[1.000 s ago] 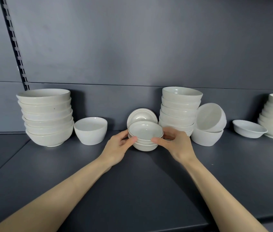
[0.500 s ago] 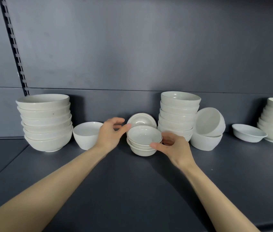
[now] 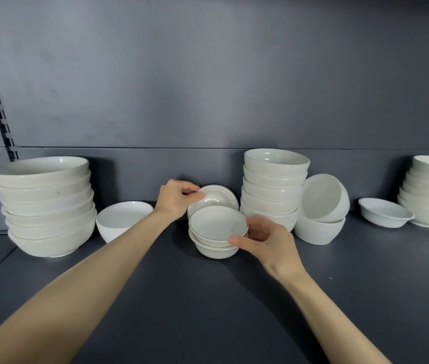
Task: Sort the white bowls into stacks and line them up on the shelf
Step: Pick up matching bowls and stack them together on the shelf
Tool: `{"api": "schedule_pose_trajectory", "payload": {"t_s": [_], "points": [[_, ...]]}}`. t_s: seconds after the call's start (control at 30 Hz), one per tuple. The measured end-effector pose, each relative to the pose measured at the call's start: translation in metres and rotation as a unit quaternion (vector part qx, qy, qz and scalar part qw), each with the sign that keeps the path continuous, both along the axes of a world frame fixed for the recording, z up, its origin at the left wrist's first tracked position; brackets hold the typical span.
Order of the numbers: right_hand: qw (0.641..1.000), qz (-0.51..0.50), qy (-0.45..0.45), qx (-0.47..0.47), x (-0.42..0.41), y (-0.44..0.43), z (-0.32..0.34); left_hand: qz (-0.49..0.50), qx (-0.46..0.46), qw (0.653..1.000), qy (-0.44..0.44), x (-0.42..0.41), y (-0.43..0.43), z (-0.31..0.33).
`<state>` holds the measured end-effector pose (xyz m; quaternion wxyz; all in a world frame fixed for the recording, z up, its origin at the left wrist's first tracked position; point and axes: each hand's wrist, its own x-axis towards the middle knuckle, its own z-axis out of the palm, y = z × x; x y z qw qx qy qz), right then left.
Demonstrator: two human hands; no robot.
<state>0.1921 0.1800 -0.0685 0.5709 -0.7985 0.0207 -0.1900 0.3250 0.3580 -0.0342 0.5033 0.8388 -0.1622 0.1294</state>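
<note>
"Small white ceramic bowl with a thin dark rim (image 3: 216,197), tilted at the back edge of the grey shelf (image 3: 208,298), midway along: how best to move it?"

"The left hand (image 3: 175,199) pinches its upper-left rim. Lift it clear, level it, then lower it onto the short stack of rimmed bowls (image 3: 217,241) just in front, which the right hand (image 3: 268,243) steadies, fingers curled round its side."

"What's changed?"

"Half a second ago the left hand hovered open, short of the rim. The right hand has stayed."

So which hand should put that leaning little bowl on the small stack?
Probably left. The left hand pinches the leaning bowl by its rim, just behind the small stack. The right hand is busy holding that stack.
</note>
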Motion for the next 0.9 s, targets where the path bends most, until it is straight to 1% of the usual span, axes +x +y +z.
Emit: {"api": "schedule_pose_trajectory", "payload": {"t_s": [0.17, 0.43, 0.67, 0.8, 0.9], "points": [[1.000, 0.009, 0.000, 0.007, 0.001, -0.001, 0.000, 0.027, 0.026, 0.999, -0.040, 0.005, -0.006, -0.003], [1.000, 0.005, 0.002, 0.012, 0.000, -0.001, -0.001, 0.071, 0.029, 0.991, -0.114, -0.002, -0.012, -0.004], [1.000, 0.006, 0.004, 0.005, 0.001, 0.000, -0.002, 0.116, 0.026, 0.972, -0.202, -0.007, 0.001, 0.021], [1.000, 0.005, 0.009, -0.002, 0.002, 0.001, -0.003, 0.161, 0.019, 0.955, -0.250, -0.014, 0.016, 0.040], [1.000, 0.005, 0.010, -0.004, 0.001, 0.001, -0.003, 0.179, -0.008, 0.949, -0.258, -0.022, 0.024, 0.057]]}}
